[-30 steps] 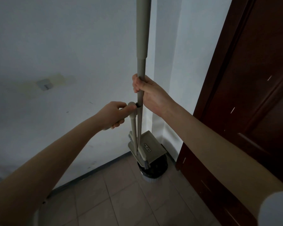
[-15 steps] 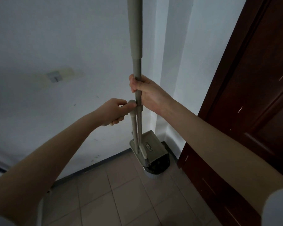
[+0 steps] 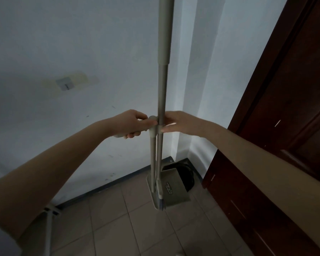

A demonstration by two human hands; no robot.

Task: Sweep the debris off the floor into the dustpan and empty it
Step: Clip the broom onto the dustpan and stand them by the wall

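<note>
Right hand (image 3: 181,122) has let go of the long grey broom pole (image 3: 163,89); its fingers now lie open, flat against it. Left hand (image 3: 131,124) stays clenched on the shorter grey dustpan handle (image 3: 152,156), the grey plastic dustpan (image 3: 174,189) hanging below both hands by the brown tiled floor (image 3: 118,228). Likely unclipping the pair; sweeping not begun.

We see the broom handle (image 3: 163,93) as a smooth matt tube, beige-grey, perhaps painted metal, though in this dim light we cannot tell it from plastic. Its upper sleeve looks a little thicker and equally matt. The dustpan (image 3: 175,189) appears as moulded plastic in the same dull beige, with a small printed label on its flat back. Its thin handle (image 3: 152,157) ends in a rounded plastic clip (image 3: 153,126). The wall (image 3: 81,43) is painted plaster, matt, with scuff marks and a yellowish patch. The floor (image 3: 137,228) is tile, slightly satin. The door (image 3: 294,117) is dark wood with a soft varnish sheen.
</note>
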